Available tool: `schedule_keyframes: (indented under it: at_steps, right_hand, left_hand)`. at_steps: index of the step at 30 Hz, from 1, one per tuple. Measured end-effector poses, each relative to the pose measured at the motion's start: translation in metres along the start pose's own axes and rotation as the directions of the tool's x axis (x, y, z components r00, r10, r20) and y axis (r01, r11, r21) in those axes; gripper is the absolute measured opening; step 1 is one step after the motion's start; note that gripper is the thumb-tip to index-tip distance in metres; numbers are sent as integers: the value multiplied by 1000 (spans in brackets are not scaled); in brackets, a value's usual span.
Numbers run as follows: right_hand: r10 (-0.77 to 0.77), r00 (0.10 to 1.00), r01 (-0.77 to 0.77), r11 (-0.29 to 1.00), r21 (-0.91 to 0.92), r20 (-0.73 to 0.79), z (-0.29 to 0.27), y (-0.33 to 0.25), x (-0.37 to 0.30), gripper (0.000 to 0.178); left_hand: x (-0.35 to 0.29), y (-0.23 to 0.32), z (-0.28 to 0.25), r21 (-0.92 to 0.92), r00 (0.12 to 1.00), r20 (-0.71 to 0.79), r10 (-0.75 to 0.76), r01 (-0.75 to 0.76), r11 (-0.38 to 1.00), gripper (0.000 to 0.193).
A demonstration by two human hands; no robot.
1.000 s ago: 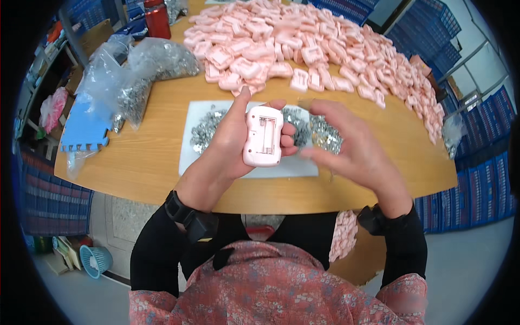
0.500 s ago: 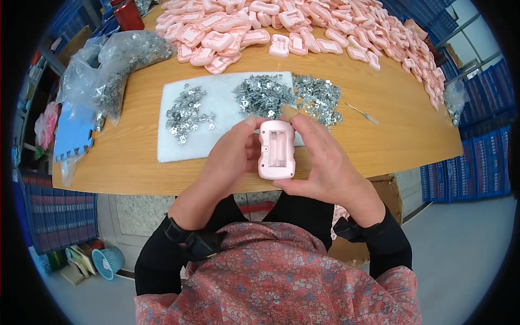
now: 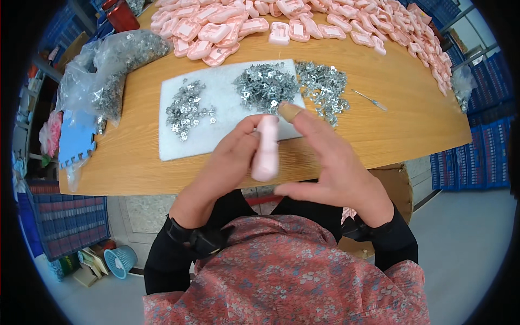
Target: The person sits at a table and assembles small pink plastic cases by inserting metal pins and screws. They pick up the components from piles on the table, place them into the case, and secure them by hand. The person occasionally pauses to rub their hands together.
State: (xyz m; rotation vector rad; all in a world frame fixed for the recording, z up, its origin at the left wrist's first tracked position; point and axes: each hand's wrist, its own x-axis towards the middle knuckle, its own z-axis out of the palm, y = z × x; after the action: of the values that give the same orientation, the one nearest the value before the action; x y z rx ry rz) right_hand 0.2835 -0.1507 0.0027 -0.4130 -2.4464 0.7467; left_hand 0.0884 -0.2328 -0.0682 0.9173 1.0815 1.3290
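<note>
A pink plastic casing (image 3: 266, 149) is held edge-on in my left hand (image 3: 230, 157), above the table's near edge; its battery compartment is turned out of sight. My right hand (image 3: 338, 168) is apart from the casing, thumb and fingers spread, with a tan cover on one fingertip. Just beyond the hands, a white foam sheet (image 3: 219, 116) bears a small heap of metal contact pieces (image 3: 187, 111) on the left and a larger heap of metal contact pieces (image 3: 265, 86) on the right. More metal pieces (image 3: 325, 89) lie on the wood beside the sheet.
Many pink casings (image 3: 279, 33) are piled along the far side of the wooden table (image 3: 411, 130). A thin screwdriver-like tool (image 3: 370, 101) lies at the right. Clear bags of metal pieces (image 3: 111, 100), a blue foam mat (image 3: 77, 138) and a red canister (image 3: 120, 15) are at the left.
The casing has turned from its face with the battery compartment to its narrow edge, staying in my left hand. My right hand has let go and moved slightly right.
</note>
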Motion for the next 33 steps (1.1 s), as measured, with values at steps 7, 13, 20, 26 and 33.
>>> schedule_keyframes:
  at_steps: [7, 13, 20, 26, 33]
  right_hand:
    - [222, 968, -190, 954, 234, -118, 14, 15, -3, 27]
    - [308, 941, -245, 904, 351, -137, 26, 11, 8, 22]
    - [349, 937, -313, 828, 464, 9, 35, 27, 9, 23]
    - [463, 866, -479, 663, 575, 187, 27, 28, 6, 18]
    - [507, 857, -408, 558, 722, 93, 20, 32, -2, 21]
  left_hand:
    - [-14, 11, -3, -632, 955, 220, -200, 295, 716, 46]
    - [-17, 8, -2, -680, 935, 300, -192, 350, 645, 46]
    - [-16, 11, 5, -629, 910, 346, -229, 406, 663, 43]
    - [-21, -4, -1, -650, 896, 425, -131, 403, 645, 36]
    - [-13, 4, -7, -519, 951, 262, -162, 280, 807, 42]
